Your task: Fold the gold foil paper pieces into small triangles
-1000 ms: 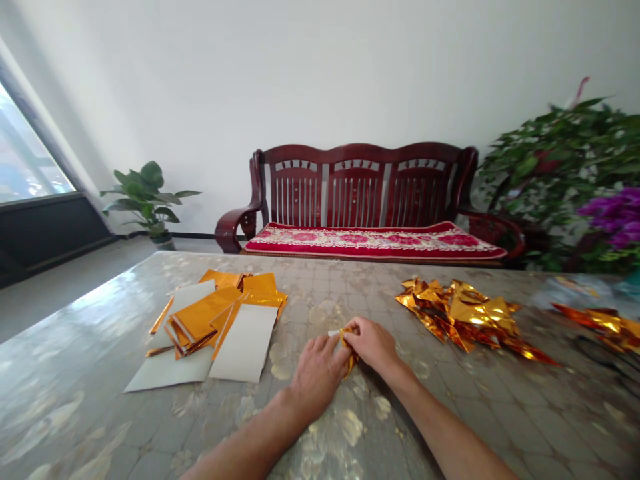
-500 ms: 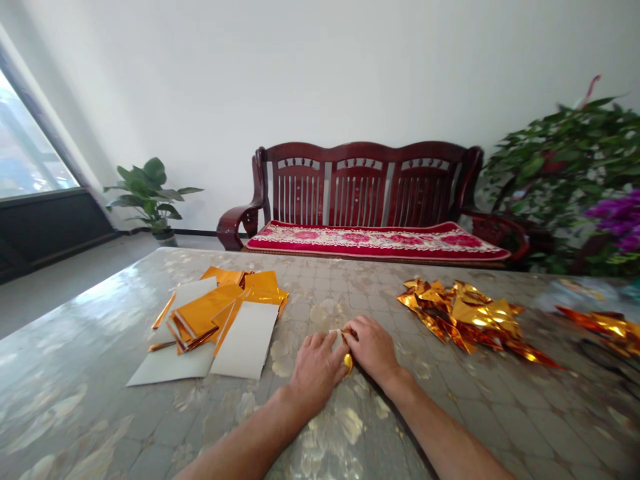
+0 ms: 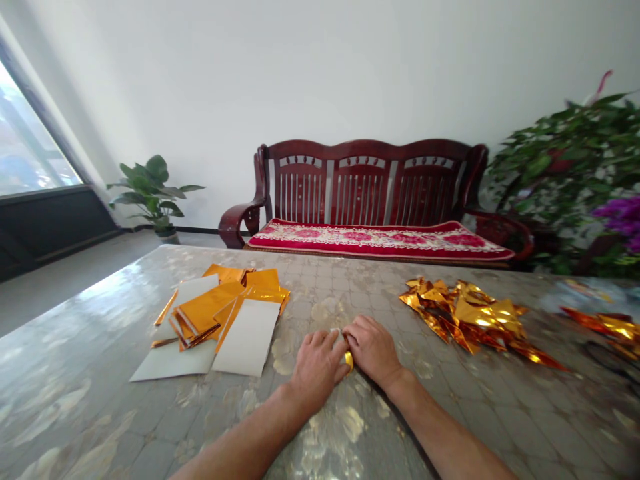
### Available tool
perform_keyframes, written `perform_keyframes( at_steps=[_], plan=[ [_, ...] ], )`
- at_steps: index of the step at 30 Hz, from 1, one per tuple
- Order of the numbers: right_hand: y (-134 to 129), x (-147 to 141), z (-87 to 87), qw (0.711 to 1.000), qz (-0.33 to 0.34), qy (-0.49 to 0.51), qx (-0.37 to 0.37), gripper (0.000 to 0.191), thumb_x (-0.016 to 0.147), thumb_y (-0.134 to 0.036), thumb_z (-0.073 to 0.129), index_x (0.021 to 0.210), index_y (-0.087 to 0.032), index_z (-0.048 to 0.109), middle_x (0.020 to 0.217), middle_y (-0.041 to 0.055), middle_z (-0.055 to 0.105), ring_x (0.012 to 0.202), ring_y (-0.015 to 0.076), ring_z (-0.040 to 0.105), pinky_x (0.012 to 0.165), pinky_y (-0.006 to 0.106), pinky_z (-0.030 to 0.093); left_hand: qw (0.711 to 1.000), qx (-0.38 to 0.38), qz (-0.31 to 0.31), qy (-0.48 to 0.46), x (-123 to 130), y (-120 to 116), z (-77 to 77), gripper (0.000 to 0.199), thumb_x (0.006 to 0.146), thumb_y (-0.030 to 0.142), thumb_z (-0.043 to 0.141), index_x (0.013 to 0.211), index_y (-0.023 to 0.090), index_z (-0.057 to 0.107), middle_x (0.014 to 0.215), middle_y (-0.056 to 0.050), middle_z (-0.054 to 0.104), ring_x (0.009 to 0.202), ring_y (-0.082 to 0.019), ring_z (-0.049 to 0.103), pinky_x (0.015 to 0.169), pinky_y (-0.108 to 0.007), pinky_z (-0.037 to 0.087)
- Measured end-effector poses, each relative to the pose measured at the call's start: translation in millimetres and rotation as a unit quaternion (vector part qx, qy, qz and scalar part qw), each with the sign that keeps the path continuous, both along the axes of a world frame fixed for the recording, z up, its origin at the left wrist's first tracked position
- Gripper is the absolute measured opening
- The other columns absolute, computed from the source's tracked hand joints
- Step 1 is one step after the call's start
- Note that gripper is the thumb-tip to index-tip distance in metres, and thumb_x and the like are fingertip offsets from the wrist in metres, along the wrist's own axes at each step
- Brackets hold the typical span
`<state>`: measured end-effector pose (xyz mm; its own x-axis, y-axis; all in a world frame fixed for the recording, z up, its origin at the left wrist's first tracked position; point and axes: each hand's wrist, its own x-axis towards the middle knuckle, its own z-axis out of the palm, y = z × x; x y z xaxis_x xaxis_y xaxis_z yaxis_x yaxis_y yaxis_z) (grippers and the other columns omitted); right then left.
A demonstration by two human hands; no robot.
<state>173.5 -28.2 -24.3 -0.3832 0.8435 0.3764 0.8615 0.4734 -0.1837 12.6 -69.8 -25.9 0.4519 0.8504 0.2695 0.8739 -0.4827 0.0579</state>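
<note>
Close together at the middle of the table, my left hand and my right hand are closed on one small sheet of gold foil paper. A white edge of it shows between the fingers and a gold curl sticks out below; my hands hide the rest. To the left lies a loose pile of foil paper sheets, some gold side up, others with the pale back showing. Off to the right is a heap of folded shiny gold foil pieces.
The patterned table spreads beneath my arms. More gold foil, a clear plastic bag and a dark cord lie at the right edge. Beyond stands a wooden bench with a red cushion, between potted plants.
The view has shifted very slightly. My hands stay in nearly the same place on the foil paper, with only small finger motion; both heaps are unchanged.
</note>
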Motion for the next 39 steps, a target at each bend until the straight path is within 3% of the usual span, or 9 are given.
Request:
perform_keyframes(
  at_steps=[32,39],
  plan=[
    [-4.5,4.2,17.2,0.996,0.056,-0.048,-0.058,0.023,0.086,-0.012,0.050,0.080,-0.021,0.070,0.082,0.0045,0.061,0.087,0.0171,0.055,0.077,0.026,0.038,0.999,-0.005,0.005,-0.032,-0.5,-0.5,4.1,0.032,0.085,0.041,0.068,0.112,0.027,0.058,0.126,-0.002,0.062,0.109,-0.024,0.057,0.095,-0.043,0.040],
    [-4.1,5.4,18.7,0.995,0.061,-0.039,-0.069,0.027,0.082,-0.008,0.049,0.081,-0.022,0.072,0.081,0.0039,0.063,0.085,0.0167,0.056,0.075,0.025,0.039,0.999,0.000,0.020,-0.035,0.2,1.5,1.5,0.030,0.085,0.042,0.067,0.109,0.025,0.058,0.111,-0.001,0.066,0.101,-0.024,0.057,0.092,-0.042,0.040]
  ],
)
